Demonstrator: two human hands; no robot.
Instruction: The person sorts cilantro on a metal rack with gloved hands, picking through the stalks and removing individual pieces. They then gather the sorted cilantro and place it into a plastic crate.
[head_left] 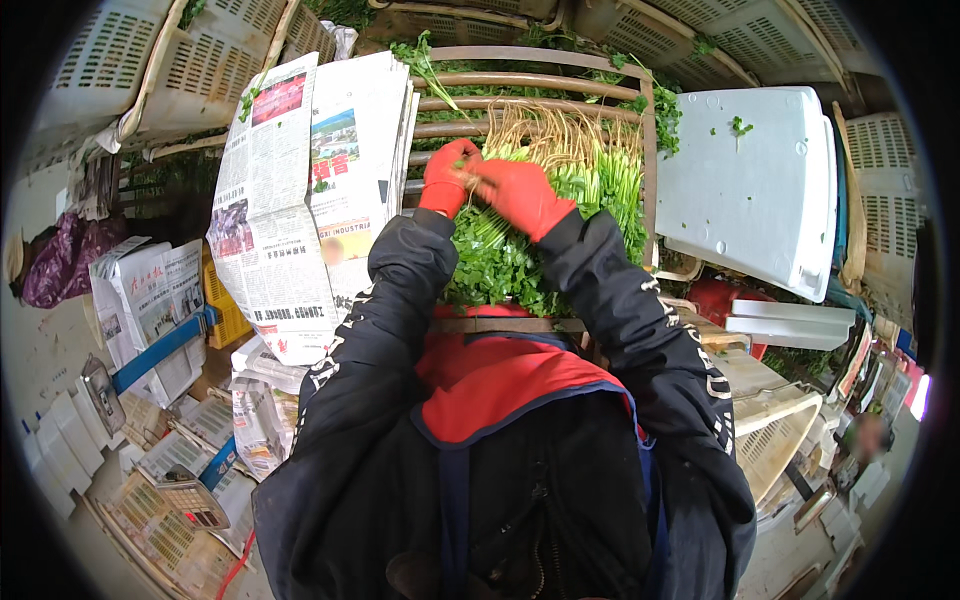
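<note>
Your herbs (545, 215) lie in a thick bunch on the wooden rack (560, 85), pale roots fanned toward the far slats, green leaves toward your chest. Both hands meet over the stems, just where roots turn green. Your left hand (447, 178), in a red glove, is curled shut, pinching a few stems at the bunch's left edge. Your right hand (522, 193), gloved red too, lies across the bunch with fingers folded down over it, touching the left hand; how tight the grip is, you can't tell from here. Both dark sleeves run up from the lower edge and close in like a V.

Left of the herbs, a stack of newspapers (300, 190) hangs over the rack's left edge, just beside your left elbow. Right of the herbs, past the rack's side rail, a white foam lid (760, 190) lies flat with a few green bits on it. Beyond the herbs, pale plastic crates (140, 60) line the far side, greens showing in the ones behind the rack. Below the newspapers, more papers (150, 300) are piled low on the left. Open room is tight: only bare slats beyond the roots.
</note>
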